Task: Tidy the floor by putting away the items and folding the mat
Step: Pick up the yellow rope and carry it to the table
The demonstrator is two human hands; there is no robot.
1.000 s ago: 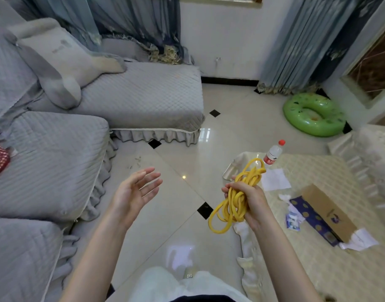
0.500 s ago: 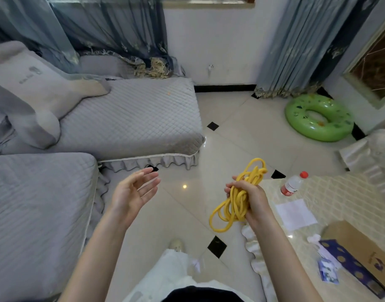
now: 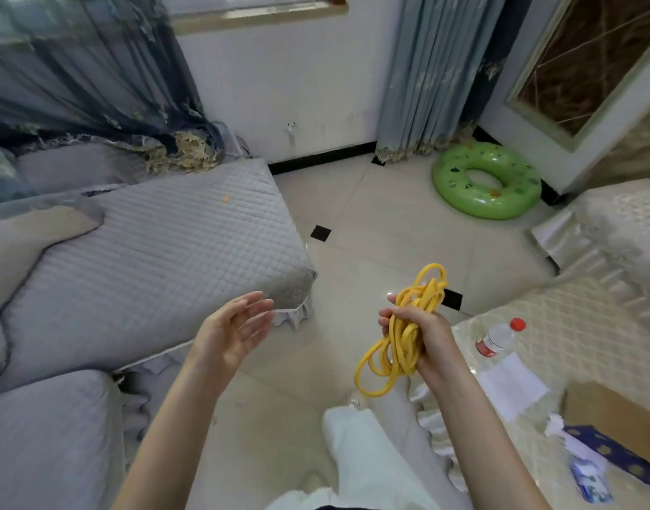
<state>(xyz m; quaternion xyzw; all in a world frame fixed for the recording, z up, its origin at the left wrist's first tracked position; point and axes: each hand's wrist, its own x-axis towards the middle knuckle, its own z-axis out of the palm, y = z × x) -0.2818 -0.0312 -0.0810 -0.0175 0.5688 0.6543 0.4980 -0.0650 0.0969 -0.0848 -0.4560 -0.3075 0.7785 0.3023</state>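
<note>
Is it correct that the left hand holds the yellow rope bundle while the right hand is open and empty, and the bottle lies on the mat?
Not quite: the hands are swapped. The head view shows the right hand gripping the yellow rope bundle, while the left hand is open and empty. The bottle does lie on the mat.
</note>
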